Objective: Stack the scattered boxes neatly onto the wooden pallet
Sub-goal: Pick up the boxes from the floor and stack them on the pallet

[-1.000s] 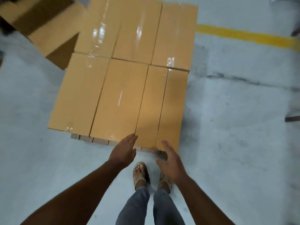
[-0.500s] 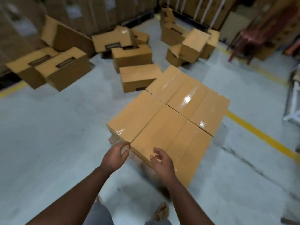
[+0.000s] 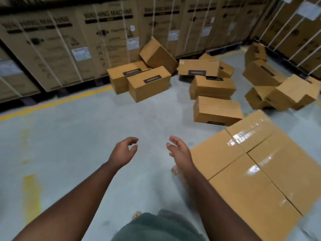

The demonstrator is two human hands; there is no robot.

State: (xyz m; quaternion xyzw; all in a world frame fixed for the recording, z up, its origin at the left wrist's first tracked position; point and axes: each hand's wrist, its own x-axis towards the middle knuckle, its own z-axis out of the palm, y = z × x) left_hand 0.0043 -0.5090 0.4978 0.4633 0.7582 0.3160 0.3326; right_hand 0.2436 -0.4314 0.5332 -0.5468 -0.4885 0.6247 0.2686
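Neither grip holds anything: the left hand (image 3: 124,151) and right hand (image 3: 178,151) hang over the pale grey concrete floor (image 3: 86,136) with fingers loosely curled. Just beside the right forearm, a flat layer of tan, tape-sealed cardboard boxes (image 3: 257,171) sits at lower right; a pale wooden edge (image 3: 175,170) beneath it is probably the pallet, though blurred. Farther off, scattered brown cardboard boxes (image 3: 215,110) lie tumbled on the floor near tall strapped washing-machine cartons (image 3: 107,32).
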